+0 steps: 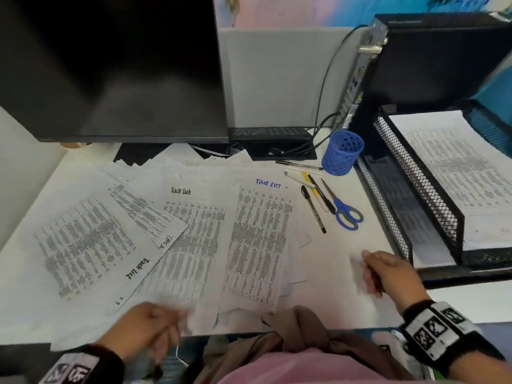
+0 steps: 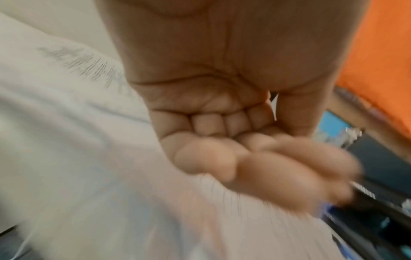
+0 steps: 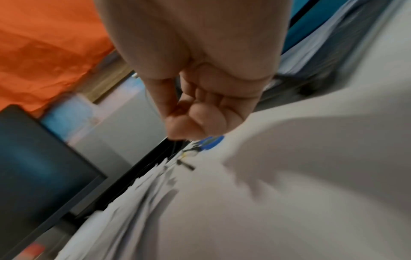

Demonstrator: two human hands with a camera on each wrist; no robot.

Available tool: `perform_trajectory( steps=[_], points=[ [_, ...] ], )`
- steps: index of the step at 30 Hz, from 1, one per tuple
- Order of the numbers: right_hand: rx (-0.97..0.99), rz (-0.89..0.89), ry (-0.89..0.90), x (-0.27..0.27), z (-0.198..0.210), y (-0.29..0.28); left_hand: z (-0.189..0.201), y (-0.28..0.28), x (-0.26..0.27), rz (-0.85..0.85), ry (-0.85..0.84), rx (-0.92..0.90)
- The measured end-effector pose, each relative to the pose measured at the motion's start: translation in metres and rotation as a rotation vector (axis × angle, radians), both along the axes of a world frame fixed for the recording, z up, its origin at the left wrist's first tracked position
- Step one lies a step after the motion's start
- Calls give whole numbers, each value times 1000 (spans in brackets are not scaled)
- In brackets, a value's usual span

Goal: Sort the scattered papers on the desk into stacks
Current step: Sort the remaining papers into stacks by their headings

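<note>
Several printed sheets lie fanned and overlapping across the white desk (image 1: 340, 261). Among them are a tilted sheet (image 1: 83, 245) at the left, a sheet titled "Task List" in black (image 1: 194, 231) and one titled in blue (image 1: 257, 239). My left hand (image 1: 166, 322) hovers, blurred, at the near edge of the sheets with relaxed fingers; in the left wrist view the left hand (image 2: 289, 158) holds nothing, and paper (image 2: 77, 140) lies beneath it. My right hand (image 1: 379, 270) hangs over bare desk right of the papers, fingers loosely curled; the right wrist view shows the right hand (image 3: 189, 123) holding nothing.
A black mesh tray (image 1: 421, 189) at the right holds a stack of printed sheets (image 1: 457, 176). A blue pen cup (image 1: 343, 153), several pens (image 1: 314, 209) and blue scissors (image 1: 346, 212) lie behind my right hand. A dark monitor (image 1: 110, 65) stands at the back left, a computer case (image 1: 429, 56) at the back right.
</note>
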State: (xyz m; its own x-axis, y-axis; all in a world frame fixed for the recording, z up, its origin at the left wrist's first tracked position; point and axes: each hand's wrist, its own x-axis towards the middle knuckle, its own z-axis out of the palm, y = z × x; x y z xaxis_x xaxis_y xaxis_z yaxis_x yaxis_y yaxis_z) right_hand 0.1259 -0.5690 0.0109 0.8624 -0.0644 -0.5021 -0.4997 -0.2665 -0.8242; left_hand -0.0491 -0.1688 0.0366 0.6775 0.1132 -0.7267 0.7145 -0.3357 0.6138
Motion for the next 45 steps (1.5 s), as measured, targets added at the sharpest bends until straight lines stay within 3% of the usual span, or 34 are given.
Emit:
perform_trajectory(
  steps=[1, 4, 6, 10, 15, 19, 22, 25, 27, 30, 35, 42, 45],
  points=[
    [-2, 56, 8, 2, 3, 19, 11, 10, 8, 56, -87, 39],
    [24, 246, 65, 9, 2, 77, 14, 50, 31, 166, -346, 393],
    [40, 349, 109, 13, -3, 114, 5, 76, 47, 176, -387, 531],
    [127, 383, 207, 19, -10, 177, -31, 138, 63, 126, -173, 727],
    [240, 324, 322, 15, -19, 233, -49, 169, 67, -28, 84, 584],
    [28, 422, 213, 4, -21, 265, -38, 145, 69, -239, 138, 655],
    [-175, 527, 77, 0, -27, 273, -23, 134, 78, -404, 110, 801],
    [-285, 561, 20, -1, -29, 270, -14, 140, 94, -461, -7, 852],
    [-223, 518, 24, -3, -29, 267, -13, 150, 110, -492, -149, 826],
    [-138, 452, 19, -7, -26, 265, -15, 160, 134, -683, -288, 759],
    [-143, 413, 7, -8, -23, 259, -34, 160, 154, -982, -199, 910],
    [-246, 411, 10, -1, -19, 248, -36, 166, 176, -980, -106, 792],
    [-281, 410, 19, 1, -17, 241, -29, 173, 192, -977, -204, 951]
  ],
)
